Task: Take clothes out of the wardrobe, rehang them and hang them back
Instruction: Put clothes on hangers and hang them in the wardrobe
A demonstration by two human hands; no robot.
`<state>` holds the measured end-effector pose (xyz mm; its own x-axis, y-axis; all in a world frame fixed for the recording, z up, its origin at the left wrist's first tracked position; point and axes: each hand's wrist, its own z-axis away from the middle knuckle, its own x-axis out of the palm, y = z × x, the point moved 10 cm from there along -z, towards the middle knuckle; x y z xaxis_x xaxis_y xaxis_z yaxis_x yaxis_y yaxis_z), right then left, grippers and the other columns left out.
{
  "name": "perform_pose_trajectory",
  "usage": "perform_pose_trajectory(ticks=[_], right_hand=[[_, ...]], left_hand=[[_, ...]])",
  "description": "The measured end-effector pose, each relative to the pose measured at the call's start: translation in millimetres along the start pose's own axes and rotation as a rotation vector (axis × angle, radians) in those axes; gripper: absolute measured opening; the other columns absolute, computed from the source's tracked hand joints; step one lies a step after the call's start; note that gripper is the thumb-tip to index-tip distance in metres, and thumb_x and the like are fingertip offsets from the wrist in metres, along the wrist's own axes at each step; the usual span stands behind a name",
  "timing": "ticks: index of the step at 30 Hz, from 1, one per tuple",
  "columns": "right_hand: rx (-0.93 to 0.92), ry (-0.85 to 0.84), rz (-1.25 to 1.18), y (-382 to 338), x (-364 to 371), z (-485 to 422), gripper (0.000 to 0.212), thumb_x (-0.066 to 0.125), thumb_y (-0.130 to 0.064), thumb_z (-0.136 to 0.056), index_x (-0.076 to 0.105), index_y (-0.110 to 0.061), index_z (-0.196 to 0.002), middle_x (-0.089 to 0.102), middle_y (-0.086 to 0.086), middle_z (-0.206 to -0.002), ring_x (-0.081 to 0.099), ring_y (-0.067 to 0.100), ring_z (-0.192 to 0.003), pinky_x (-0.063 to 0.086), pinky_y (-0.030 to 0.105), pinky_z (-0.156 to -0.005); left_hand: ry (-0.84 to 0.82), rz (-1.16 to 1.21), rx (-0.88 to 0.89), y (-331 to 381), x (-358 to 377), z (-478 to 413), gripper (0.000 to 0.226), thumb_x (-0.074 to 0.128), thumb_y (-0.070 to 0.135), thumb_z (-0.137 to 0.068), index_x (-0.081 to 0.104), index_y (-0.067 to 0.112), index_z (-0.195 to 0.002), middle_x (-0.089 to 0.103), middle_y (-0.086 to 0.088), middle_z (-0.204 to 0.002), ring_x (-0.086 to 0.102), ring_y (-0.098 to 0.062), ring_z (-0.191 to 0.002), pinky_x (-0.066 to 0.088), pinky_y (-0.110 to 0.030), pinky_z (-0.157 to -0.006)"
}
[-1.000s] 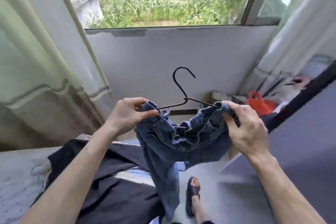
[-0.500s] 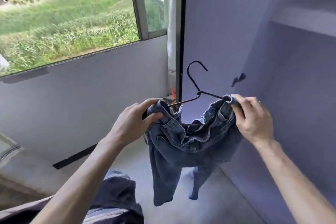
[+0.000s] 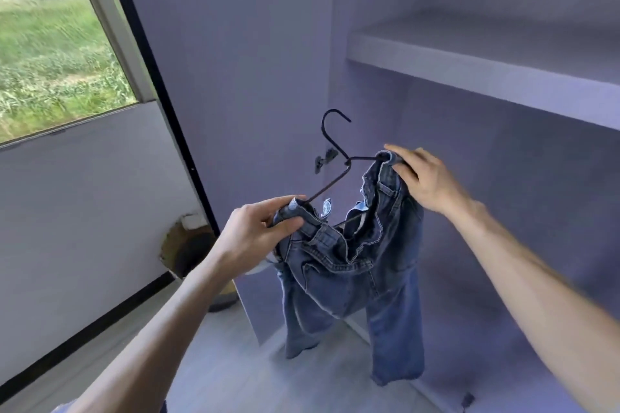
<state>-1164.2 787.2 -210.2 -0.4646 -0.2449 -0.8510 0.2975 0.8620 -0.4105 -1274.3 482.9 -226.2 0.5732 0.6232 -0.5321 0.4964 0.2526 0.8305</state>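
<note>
A pair of blue jeans (image 3: 349, 265) hangs by its waistband from a thin black wire hanger (image 3: 335, 157), legs dangling toward the floor. My left hand (image 3: 258, 235) grips the waistband and the hanger's left end. My right hand (image 3: 422, 178) pinches the waistband over the hanger's right end, held higher, so the hanger tilts. The hook points up, free of any rail. The open wardrobe (image 3: 503, 151) with pale purple walls stands straight ahead; no rail is in view.
A wardrobe shelf (image 3: 486, 67) juts out at the upper right. The wardrobe's side panel (image 3: 241, 77) carries a small dark hinge (image 3: 323, 161). A window (image 3: 50, 43) is at the left above a grey wall with a hole (image 3: 181, 248). Grey floor lies below.
The view has swung right, from the window to the open wardrobe. Both hands have carried the jeans on the hanger along, and the right end now sits higher than the left.
</note>
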Motion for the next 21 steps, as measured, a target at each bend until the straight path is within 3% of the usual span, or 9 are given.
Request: perform_pose_trajectory(ticks=[2, 6, 10, 12, 18, 21], right_hand=[[0.053, -0.006, 0.091, 17, -12, -8, 0.047, 0.05, -0.037, -0.103, 0.043, -0.037, -0.15, 0.055, 0.004, -0.131, 0.051, 0.029, -0.124, 0.043, 0.038, -0.101], [0.193, -0.004, 0.227, 38, -42, -27, 0.06, 0.058, -0.04, -0.098, 0.036, -0.03, -0.154, 0.029, 0.01, -0.16, 0.026, 0.037, -0.145, 0.03, 0.049, -0.116], [0.232, 0.103, 0.351, 41, -71, -45, 0.062, 0.054, -0.042, -0.099, 0.032, -0.026, -0.154, 0.016, 0.006, -0.165, 0.015, 0.034, -0.149, 0.029, 0.053, -0.116], [0.23, 0.151, 0.426, 40, -82, -57, 0.063, 0.052, -0.042, -0.099, 0.031, -0.022, -0.155, 0.012, 0.005, -0.167, 0.008, 0.031, -0.152, 0.024, 0.053, -0.119], [0.217, 0.213, 0.647, 41, -93, -97, 0.072, 0.054, -0.043, -0.095, 0.028, -0.019, -0.158, 0.005, 0.008, -0.168, 0.0, 0.027, -0.154, 0.005, 0.049, -0.123], [0.23, 0.258, 0.751, 45, -100, -117, 0.074, 0.051, -0.043, -0.096, 0.02, -0.022, -0.16, -0.002, 0.007, -0.169, -0.005, 0.026, -0.155, -0.005, 0.053, -0.12]], left_hand=[[-0.009, 0.065, -0.012, 2, 18, -19, 0.034, 0.074, 0.035, -0.087, 0.067, 0.049, -0.117, 0.074, 0.022, -0.1, 0.069, 0.002, -0.097, 0.057, -0.033, -0.092], [-0.042, 0.083, -0.044, -3, 54, -60, 0.029, 0.071, 0.037, -0.088, 0.068, 0.045, -0.116, 0.074, 0.023, -0.095, 0.069, 0.002, -0.094, 0.056, -0.032, -0.091], [-0.041, 0.038, -0.071, -15, 82, -95, 0.022, 0.067, 0.037, -0.09, 0.071, 0.038, -0.112, 0.075, 0.015, -0.084, 0.069, -0.008, -0.08, 0.054, -0.026, -0.07], [-0.047, 0.045, -0.081, -18, 88, -116, 0.017, 0.066, 0.036, -0.092, 0.071, 0.036, -0.108, 0.075, 0.011, -0.082, 0.069, -0.014, -0.076, 0.053, -0.027, -0.068], [-0.023, 0.107, -0.072, -26, 99, -187, 0.016, 0.063, 0.031, -0.094, 0.07, 0.034, -0.108, 0.058, 0.021, -0.066, 0.053, -0.007, -0.063, 0.047, -0.025, -0.068], [-0.042, 0.109, -0.058, -26, 111, -220, 0.017, 0.059, 0.032, -0.097, 0.064, 0.047, -0.093, 0.063, 0.013, -0.073, 0.053, -0.01, -0.065, 0.051, -0.029, -0.067]])
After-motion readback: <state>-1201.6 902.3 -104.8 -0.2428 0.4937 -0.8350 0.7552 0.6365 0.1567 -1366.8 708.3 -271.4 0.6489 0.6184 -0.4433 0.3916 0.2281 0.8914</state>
